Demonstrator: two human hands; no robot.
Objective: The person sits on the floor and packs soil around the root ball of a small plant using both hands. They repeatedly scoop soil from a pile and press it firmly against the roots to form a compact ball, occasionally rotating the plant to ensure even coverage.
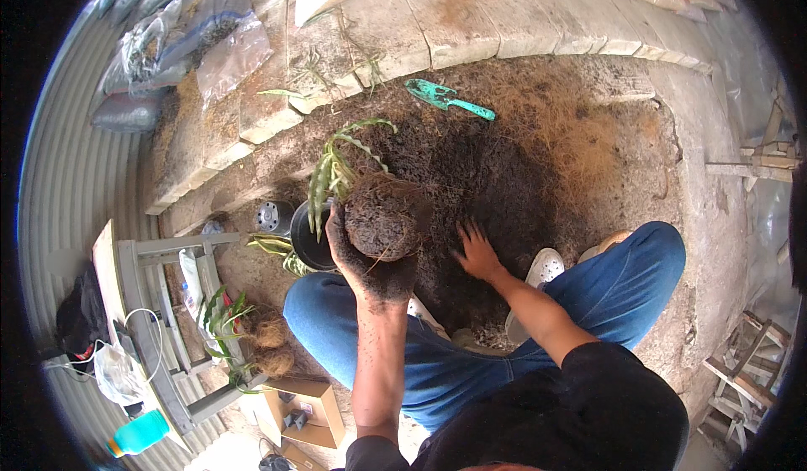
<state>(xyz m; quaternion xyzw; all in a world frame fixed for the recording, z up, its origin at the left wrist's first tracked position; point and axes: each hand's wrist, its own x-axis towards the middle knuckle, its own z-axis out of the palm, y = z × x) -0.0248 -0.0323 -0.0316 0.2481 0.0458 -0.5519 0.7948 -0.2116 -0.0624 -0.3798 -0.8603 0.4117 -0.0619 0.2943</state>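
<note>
My left hand (353, 257), dark with soil, holds a round root ball (383, 219) from below and the left. Long green leaves (334, 168) of its plant droop away at the upper left. My right hand (477, 253) rests, fingers apart, on a heap of dark soil (485, 175) and grips nothing that I can see. Directly behind my left hand stands a black plastic pot (309, 238), partly covered by the hand and leaves. Beyond the heap lies a teal hand trowel (449, 98), its blade smeared with soil.
Brown fibre (567, 137) spreads right of the soil. A concrete block ledge (391, 30) curves across the back. At left are an overturned small pot (272, 217), a grey wooden bench (164, 294), plants with fibre-wrapped roots (272, 338) and an open cardboard box (309, 411).
</note>
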